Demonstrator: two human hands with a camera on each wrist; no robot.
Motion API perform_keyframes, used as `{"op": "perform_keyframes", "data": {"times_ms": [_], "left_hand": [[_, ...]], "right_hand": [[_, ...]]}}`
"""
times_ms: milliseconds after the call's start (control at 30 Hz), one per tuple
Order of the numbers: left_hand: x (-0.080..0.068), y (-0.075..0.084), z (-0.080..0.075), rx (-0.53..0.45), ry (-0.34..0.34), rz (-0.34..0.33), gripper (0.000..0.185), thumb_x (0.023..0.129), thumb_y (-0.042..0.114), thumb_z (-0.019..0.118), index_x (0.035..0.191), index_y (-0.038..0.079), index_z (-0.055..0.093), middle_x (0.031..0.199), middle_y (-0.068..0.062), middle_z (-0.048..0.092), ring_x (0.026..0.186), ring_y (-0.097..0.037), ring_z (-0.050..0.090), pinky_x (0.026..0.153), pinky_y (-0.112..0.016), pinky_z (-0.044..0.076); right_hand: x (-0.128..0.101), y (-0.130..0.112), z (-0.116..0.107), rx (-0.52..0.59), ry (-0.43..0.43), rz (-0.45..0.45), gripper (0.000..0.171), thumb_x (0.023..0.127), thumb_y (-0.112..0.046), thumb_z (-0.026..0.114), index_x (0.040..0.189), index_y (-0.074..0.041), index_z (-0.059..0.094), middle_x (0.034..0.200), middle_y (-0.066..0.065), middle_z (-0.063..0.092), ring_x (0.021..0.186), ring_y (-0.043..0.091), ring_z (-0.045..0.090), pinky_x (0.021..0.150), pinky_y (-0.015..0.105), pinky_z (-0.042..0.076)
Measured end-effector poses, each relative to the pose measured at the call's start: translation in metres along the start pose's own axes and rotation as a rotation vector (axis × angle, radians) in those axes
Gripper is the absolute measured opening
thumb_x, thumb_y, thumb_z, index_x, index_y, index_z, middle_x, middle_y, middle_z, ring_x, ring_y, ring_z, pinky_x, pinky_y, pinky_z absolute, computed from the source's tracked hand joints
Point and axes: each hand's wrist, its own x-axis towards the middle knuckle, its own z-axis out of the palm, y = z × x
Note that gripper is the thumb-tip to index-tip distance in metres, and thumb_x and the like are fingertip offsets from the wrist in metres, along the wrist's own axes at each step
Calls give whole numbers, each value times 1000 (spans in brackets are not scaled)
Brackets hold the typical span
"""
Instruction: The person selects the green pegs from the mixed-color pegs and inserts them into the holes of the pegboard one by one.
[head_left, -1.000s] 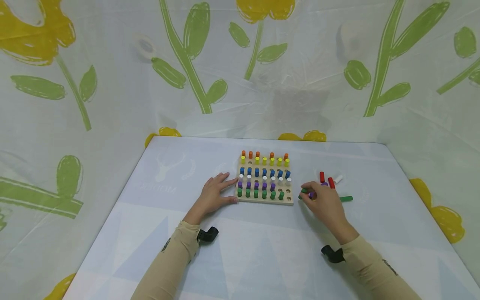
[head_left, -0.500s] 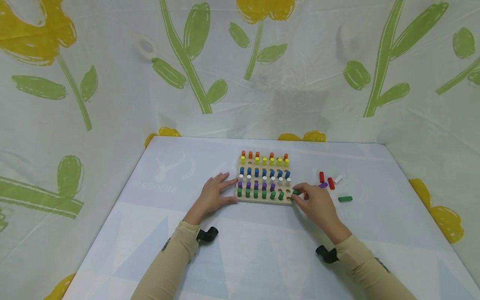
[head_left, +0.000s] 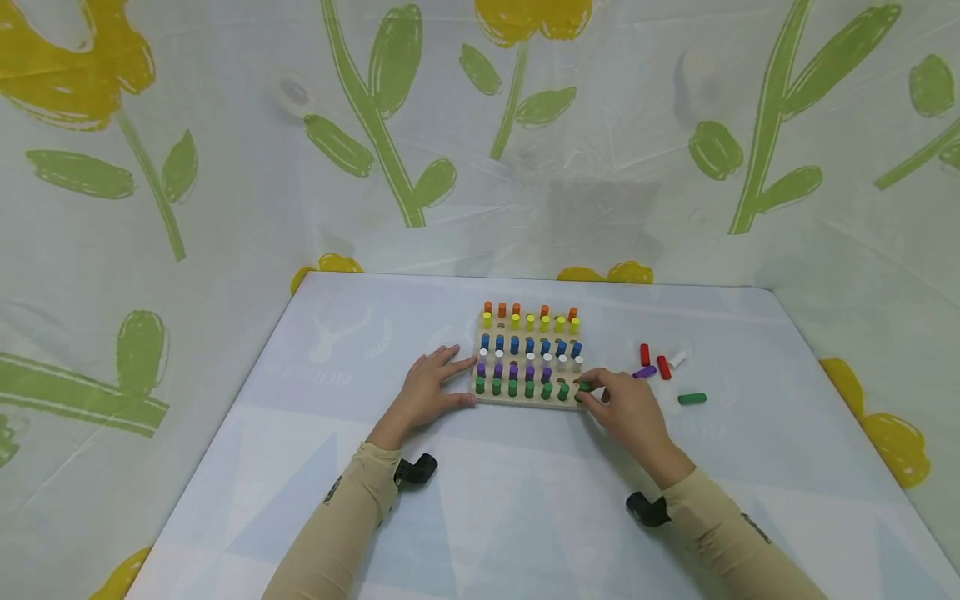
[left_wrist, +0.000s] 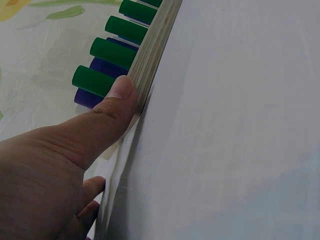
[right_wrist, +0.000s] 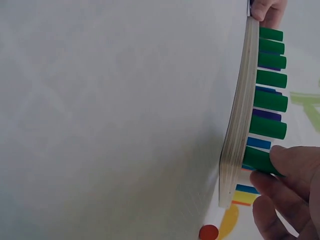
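A wooden pegboard [head_left: 525, 403] lies on the table with rows of orange, yellow, blue, white, purple and green pegs. My right hand [head_left: 628, 410] pinches a green peg [right_wrist: 258, 159] between thumb and fingers at the near right corner hole. In the right wrist view this peg leans slightly and its lower end meets the board; how deep it sits I cannot tell. My left hand [head_left: 426, 393] lies at the board's left side, fingers spread. Its thumb [left_wrist: 117, 100] touches the near left corner, beside the end green peg [left_wrist: 94, 81], and its index finger touches the left edge.
Right of the board lie loose pegs: two red ones [head_left: 645, 355], a white one [head_left: 678, 359], a purple one [head_left: 644, 372] and a green one [head_left: 692, 398]. Some holes in the board hold no peg. A flower-printed curtain [head_left: 480, 225] stands behind the table.
My right hand has moved left with the green peg, from beside the loose pegs to the board's near right corner. The left hand has stayed in place.
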Motion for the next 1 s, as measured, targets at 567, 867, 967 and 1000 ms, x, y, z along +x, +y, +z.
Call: {"op": "perform_keyframes", "data": {"times_ms": [567,867,967,1000], "left_hand": [[0,-1,1,0,9,-4,77,86,50,77,153,25,48,165,-12,29,155,-36,17,126,-55,5],[0,-1,1,2,9,-8,78,86,50,77,154,25,47,165,-12,29,155,-36,17,126,-55,5],[0,0,2,2,6,-7,77,87,50,77,154,25,48,165,-12,29,155,-35,17,126,-55,5],[1,0,1,0,4,-8,78,86,50,77,154,25,47,166,-12,29,155,-35,17,126,-54,5]], "right_hand": [[-4,4,0,-16,-3,-15,28,89,-20,80,115,-10,74,99,3,75,78,18,58,69,31,50],[-9,13,-5,-39,26,-2,27,91,-22,77,115,-8,73,96,6,76,80,21,64,74,41,56],[-10,17,-8,-43,35,12,27,92,-20,76,115,-8,73,95,6,76,78,21,64,73,41,58],[-11,18,-8,-48,38,15,27,92,-20,75,115,-7,73,94,6,75,78,21,64,72,40,58]]}}
